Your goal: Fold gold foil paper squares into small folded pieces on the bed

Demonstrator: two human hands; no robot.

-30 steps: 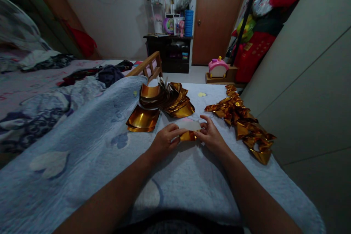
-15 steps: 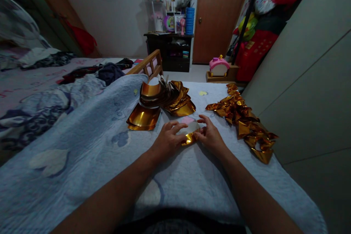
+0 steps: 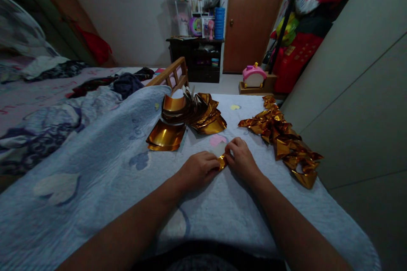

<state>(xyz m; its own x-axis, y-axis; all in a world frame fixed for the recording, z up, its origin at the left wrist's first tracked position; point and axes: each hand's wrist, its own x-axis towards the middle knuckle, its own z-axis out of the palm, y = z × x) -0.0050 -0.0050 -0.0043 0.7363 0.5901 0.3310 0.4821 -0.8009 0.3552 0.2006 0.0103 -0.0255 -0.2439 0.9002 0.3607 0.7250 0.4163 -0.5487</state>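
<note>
My left hand (image 3: 199, 169) and my right hand (image 3: 242, 159) meet at the middle of a light blue quilt (image 3: 104, 169). Both pinch one small piece of gold foil paper (image 3: 221, 157), white on its back, folded tight between the fingertips and pressed near the quilt. Just beyond the hands lies a stack of curled flat gold foil sheets (image 3: 184, 118). To the right of my right hand stretches a row of folded gold foil pieces (image 3: 282, 139).
A wooden bed rail (image 3: 170, 74) stands behind the foil stack. Rumpled bedding and clothes (image 3: 63, 93) lie at the left. A grey wardrobe wall (image 3: 356, 93) closes the right side. A dark cabinet (image 3: 197, 59), a door and a pink toy (image 3: 253, 76) stand at the back.
Both hands drew closer together and slightly nearer me. The foil piece, partly spread with its white back showing, is now folded smaller between the fingertips.
</note>
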